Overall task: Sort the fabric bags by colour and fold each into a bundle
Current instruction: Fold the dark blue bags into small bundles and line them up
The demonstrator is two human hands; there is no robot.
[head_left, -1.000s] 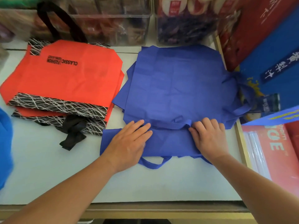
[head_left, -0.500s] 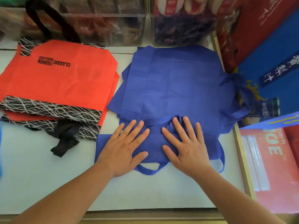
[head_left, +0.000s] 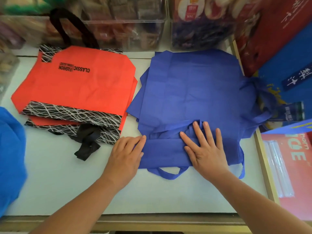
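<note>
The blue bags lie stacked on the right of the white surface, their near edge folded up. The right hand presses the fold with flat, spread fingers. The left hand bends over the fold's left end; whether it pinches is unclear. Orange bags lie just left.

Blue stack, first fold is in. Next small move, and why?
Probably roll the folded band one more turn away from the person, over the blue bags. The right hand presses the band flat, the left hand grips its left end, and most of the stack lies unfolded beyond. A loop handle sticks out at the near edge.
</note>
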